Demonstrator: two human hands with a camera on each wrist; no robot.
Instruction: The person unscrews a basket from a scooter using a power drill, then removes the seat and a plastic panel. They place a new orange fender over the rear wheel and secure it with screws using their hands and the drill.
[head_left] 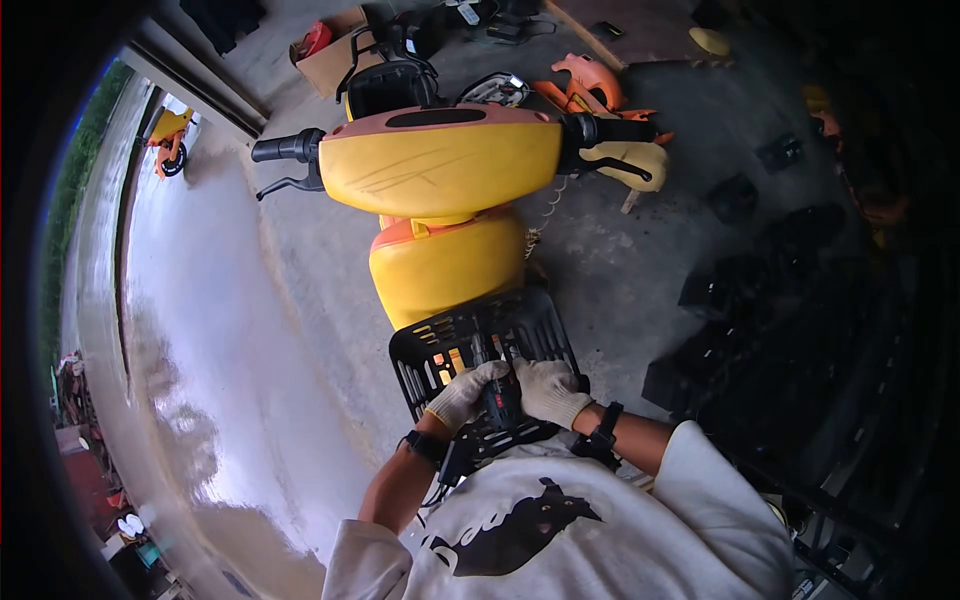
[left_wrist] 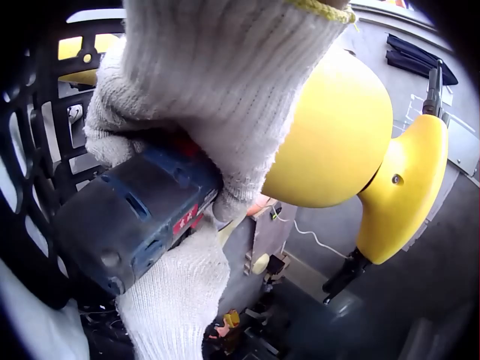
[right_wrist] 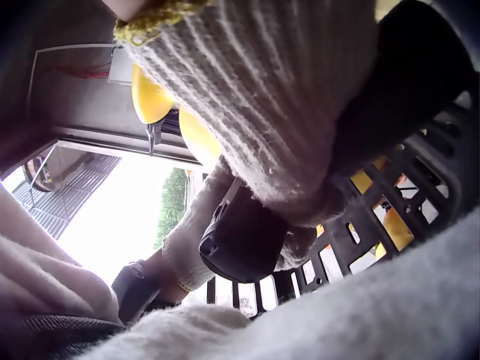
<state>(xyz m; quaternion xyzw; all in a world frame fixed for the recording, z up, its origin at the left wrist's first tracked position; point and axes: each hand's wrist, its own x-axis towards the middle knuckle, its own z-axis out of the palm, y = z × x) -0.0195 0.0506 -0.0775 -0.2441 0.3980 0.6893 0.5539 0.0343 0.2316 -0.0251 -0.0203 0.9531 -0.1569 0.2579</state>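
Observation:
A dark blue and black power drill (head_left: pixel 502 404) with a red label lies over a black slatted basket (head_left: pixel 405 352), its nose pointing toward the scooter. My left hand (head_left: pixel 462 393), in a white knit glove, grips it from the left; the left wrist view shows those fingers curled over the drill's body (left_wrist: pixel 139 214). My gloved right hand (head_left: pixel 552 390) holds it from the other side, and in the right wrist view its fingers bend round close to the drill's rear end (right_wrist: pixel 244 238). Part of the drill is hidden under the gloves.
Ahead stands the yellow scooter body (head_left: pixel 445 265) with its handlebar cover (head_left: pixel 440 160). Orange body panels (head_left: pixel 590 85) and a cardboard box (head_left: pixel 335 60) lie on the concrete floor. Several dark parts (head_left: pixel 735 290) sit at the right. Wet ground (head_left: pixel 210 330) stretches along the left.

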